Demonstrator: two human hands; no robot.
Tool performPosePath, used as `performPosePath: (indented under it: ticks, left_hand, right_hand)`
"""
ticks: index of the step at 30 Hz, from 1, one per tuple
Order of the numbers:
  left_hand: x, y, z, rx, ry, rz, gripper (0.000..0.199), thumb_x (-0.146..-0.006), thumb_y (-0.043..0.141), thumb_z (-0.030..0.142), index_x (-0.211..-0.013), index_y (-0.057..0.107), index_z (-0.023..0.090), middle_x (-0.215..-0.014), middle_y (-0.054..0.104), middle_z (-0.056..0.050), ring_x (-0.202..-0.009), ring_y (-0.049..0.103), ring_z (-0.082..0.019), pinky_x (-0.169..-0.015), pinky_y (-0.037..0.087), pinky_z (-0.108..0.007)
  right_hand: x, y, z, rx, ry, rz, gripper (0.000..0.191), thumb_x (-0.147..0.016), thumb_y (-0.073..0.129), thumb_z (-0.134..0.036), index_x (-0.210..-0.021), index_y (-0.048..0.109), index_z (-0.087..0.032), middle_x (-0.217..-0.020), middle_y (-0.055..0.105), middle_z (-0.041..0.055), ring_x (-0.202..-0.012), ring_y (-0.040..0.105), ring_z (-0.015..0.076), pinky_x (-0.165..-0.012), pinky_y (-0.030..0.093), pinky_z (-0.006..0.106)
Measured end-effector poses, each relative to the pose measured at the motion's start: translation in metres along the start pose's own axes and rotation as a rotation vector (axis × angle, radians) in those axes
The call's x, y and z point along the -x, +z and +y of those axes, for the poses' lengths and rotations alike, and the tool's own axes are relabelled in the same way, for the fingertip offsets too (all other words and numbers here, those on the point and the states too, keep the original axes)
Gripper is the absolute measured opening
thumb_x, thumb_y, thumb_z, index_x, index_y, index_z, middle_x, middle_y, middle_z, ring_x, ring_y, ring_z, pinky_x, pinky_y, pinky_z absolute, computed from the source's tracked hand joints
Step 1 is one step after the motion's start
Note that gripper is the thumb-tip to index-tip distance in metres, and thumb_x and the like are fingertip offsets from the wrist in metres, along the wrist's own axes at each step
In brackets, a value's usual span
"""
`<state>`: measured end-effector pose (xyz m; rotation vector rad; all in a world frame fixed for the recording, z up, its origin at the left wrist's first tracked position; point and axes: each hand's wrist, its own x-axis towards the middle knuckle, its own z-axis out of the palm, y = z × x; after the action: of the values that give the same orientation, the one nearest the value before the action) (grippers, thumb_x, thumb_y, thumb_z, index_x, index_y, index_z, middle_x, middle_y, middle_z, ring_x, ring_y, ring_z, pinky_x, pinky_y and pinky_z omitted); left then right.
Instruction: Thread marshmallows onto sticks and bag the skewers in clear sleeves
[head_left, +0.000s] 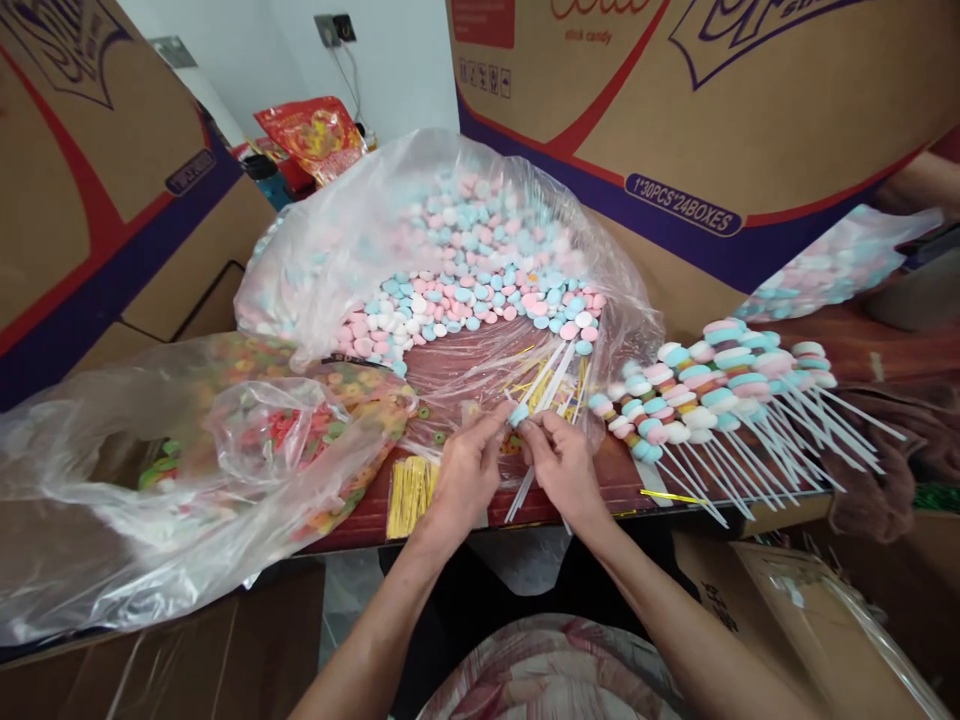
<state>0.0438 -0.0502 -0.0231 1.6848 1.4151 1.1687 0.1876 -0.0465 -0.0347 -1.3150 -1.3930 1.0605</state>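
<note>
Your left hand (466,472) and right hand (562,470) pinch a small, pale-blue, rounded candy (518,414) between nearly closed fingertips. Slender white sticks (553,378) lie just beyond.

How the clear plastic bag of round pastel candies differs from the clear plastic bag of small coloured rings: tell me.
The pastel bag arches up; the ring bag lies slack. The pastel bag sits farther back than the ring bag. The pastel bag shows pink, blue and white; the ring bag, green, red and orange. Both are see-through.
</note>
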Motion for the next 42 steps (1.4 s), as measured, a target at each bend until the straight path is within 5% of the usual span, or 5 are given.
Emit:
performPosePath:
  ticks: [4, 7, 32, 37, 42]
  left_hand:
    - [-0.012, -0.027, -0.010, -0.176, -0.010, 0.139, 0.025, -0.087, 0.055, 0.019, -0.100, 0.076, 0.026, -0.101, 0.074, -0.006, -0.095, 0.067, -0.023, -0.088, 0.052, -0.037]
    - [-0.018, -0.035, -0.015, -0.317, 0.037, 0.036, 0.025, -0.087, 0.054, 0.015, -0.092, 0.076, 0.024, -0.089, 0.072, -0.005, -0.085, 0.066, -0.020, -0.079, 0.051, -0.032]
    - [-0.028, 0.004, -0.010, -0.579, 0.073, -0.217, 0.029, -0.093, 0.046, 0.013, -0.088, 0.073, 0.022, -0.086, 0.060, -0.005, -0.079, 0.058, -0.017, -0.071, 0.045, -0.027]
    - [-0.018, -0.002, -0.012, -0.387, 0.080, -0.180, 0.025, -0.090, 0.051, 0.014, -0.099, 0.072, 0.023, -0.092, 0.065, -0.006, -0.089, 0.061, -0.019, -0.083, 0.048, -0.031]
    - [-0.017, -0.009, -0.013, 0.205, -0.199, 0.026, 0.024, -0.081, 0.068, 0.027, -0.104, 0.070, 0.020, -0.094, 0.073, -0.005, -0.083, 0.066, -0.018, -0.077, 0.053, -0.031]
  right_hand:
    - [0.003, -0.019, 0.000, 0.027, 0.035, -0.005, 0.031, -0.093, 0.053, -0.038, -0.067, 0.050, -0.021, -0.055, 0.047, -0.0049, -0.049, 0.044, 0.0106, -0.049, 0.035, 0.023]
    - [0.009, -0.018, 0.002, 0.076, 0.014, -0.011, 0.023, -0.092, 0.053, -0.035, -0.077, 0.059, -0.020, -0.056, 0.051, -0.0037, -0.051, 0.047, 0.0119, -0.050, 0.037, 0.023]
    - [0.023, -0.029, -0.006, 0.375, -0.253, 0.033, 0.019, -0.097, 0.047, -0.024, -0.091, 0.064, -0.017, -0.067, 0.066, 0.0013, -0.056, 0.060, 0.0137, -0.059, 0.044, 0.024]
    - [0.026, -0.027, -0.004, 0.405, -0.270, 0.038, 0.022, -0.097, 0.047, -0.023, -0.098, 0.068, -0.014, -0.079, 0.073, 0.0063, -0.062, 0.067, 0.0164, -0.064, 0.049, 0.026]
    - [0.031, -0.019, -0.006, 0.324, -0.291, -0.025, 0.028, -0.096, 0.049, -0.020, -0.115, 0.069, -0.015, -0.103, 0.077, 0.0095, -0.088, 0.074, 0.0212, -0.080, 0.056, 0.029]
